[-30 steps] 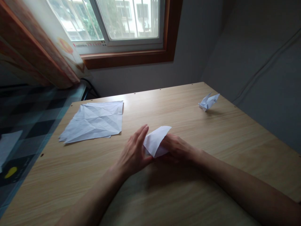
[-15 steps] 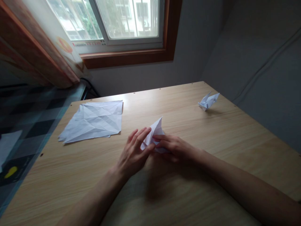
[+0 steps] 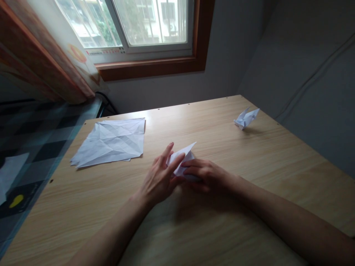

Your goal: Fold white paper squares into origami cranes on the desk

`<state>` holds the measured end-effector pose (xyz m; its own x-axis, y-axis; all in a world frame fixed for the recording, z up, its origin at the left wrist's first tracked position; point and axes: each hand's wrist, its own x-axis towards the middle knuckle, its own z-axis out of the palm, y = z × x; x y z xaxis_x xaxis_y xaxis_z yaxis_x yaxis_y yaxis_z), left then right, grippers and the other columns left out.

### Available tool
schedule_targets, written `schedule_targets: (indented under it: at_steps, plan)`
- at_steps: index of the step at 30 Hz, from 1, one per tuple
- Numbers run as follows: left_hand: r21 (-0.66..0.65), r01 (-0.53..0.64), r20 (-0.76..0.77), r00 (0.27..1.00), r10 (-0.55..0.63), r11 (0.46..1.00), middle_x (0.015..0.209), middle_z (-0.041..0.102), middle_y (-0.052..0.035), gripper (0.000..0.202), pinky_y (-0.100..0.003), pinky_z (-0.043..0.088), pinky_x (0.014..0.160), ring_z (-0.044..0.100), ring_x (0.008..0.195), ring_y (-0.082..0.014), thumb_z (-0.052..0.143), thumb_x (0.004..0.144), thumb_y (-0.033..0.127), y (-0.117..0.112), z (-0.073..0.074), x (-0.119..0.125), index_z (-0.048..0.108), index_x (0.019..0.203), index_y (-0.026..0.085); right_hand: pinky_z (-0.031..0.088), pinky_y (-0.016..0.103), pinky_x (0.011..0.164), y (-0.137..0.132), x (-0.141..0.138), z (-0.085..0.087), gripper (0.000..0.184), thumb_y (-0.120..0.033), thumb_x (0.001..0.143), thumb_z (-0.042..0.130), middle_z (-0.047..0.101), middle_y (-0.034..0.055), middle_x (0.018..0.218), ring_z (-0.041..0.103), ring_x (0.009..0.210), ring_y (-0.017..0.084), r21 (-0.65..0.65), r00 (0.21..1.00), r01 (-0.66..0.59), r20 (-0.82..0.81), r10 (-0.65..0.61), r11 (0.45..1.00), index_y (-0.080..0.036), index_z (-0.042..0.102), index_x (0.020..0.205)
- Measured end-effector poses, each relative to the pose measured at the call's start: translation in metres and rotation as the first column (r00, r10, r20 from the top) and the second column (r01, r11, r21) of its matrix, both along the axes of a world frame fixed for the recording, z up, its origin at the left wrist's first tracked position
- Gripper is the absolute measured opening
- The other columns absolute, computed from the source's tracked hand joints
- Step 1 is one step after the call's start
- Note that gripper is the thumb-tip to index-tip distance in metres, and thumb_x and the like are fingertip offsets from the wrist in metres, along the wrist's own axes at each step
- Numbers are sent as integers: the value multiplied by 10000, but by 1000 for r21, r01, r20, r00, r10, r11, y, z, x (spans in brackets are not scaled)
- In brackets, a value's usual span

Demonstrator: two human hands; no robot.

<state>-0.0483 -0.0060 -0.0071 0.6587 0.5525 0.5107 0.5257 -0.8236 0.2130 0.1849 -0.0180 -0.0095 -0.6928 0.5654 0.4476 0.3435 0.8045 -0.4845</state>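
Note:
A folded sheet of white paper (image 3: 189, 150) is between my two hands near the middle of the wooden table, one pointed flap sticking up to the right. My left hand (image 3: 163, 171) has its thumb and fingers around the paper's left side, with the index finger across its face and another finger raised. From the right, my right hand (image 3: 206, 173) grips the lower right part, fingertips pressed on the paper. The folds under my fingers are hidden.
A stack of creased white paper sheets (image 3: 116, 142) lies at the table's left. A folded paper figure (image 3: 246, 119) stands at the far right of the table (image 3: 266, 159). Left of it is a checkered surface (image 3: 36, 136). A window (image 3: 152, 22) is behind.
The paper's raised flap has tipped lower and to the right. My left fingers have shifted and spread over the paper, while my right hand stays nearly in place.

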Motion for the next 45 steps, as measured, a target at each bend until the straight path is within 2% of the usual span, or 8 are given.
schedule_targets:
  at_steps: [8,17,21,24,26,31,37,45]
  plan:
    - [-58,-139,-20,990,138,989,1491,316,-233,803,-547,453,970,462,1274,-367,578,862,262,1,0,4,124,1522,219,533,358,847,2,0,-2,117,-215,850,596,666,119,1060,614,949,223,95,998,43,39,-47,995,-154,652,932]
    - [-60,-182,-13,983,182,981,1455,377,-205,771,-540,454,964,473,1261,-355,567,852,245,1,1,3,165,1509,225,466,328,726,0,-2,0,121,-229,886,540,636,71,816,555,767,196,149,963,227,113,-244,962,-178,571,780]
    - [71,-114,37,993,112,991,1527,258,-203,808,-534,457,967,455,1282,-363,638,839,260,-1,2,4,179,1504,273,443,307,682,1,-4,-2,186,-222,943,475,616,69,784,530,730,184,150,963,216,128,-235,965,-169,559,786]
    - [222,-40,-6,999,43,974,1607,73,-112,687,-576,396,1034,303,1394,-396,684,815,230,-5,6,6,358,1406,360,441,304,668,2,-4,-5,185,-241,960,465,615,70,787,528,728,184,149,972,182,120,-200,972,-163,574,833]
    - [275,-37,-47,998,52,961,1615,55,-79,529,-611,344,1072,227,1429,-408,700,806,220,-8,9,8,490,1278,333,447,308,682,2,-4,-6,176,-277,959,484,618,70,811,535,752,188,139,979,154,111,-170,978,-164,584,869]
    - [411,-83,-82,988,127,908,1486,395,-99,161,-603,324,1096,270,1421,-375,685,826,228,-13,14,10,581,948,214,460,328,721,2,-1,-5,132,-303,909,548,625,83,899,544,807,200,120,985,115,113,-129,986,-180,580,874]
    - [426,-90,-76,988,135,900,1283,591,-92,116,-555,368,1080,429,1328,-335,670,812,216,-13,14,12,561,779,195,468,336,729,0,-1,-4,135,-261,920,504,627,96,885,555,799,206,103,976,133,157,-149,986,-167,575,854]
    - [326,-136,-54,985,162,936,1217,627,-91,152,-537,388,1051,524,1223,-307,659,817,225,-6,11,5,623,965,221,461,326,709,-3,-3,1,98,-254,902,538,615,95,890,537,805,207,69,963,179,190,-189,981,-166,571,873]
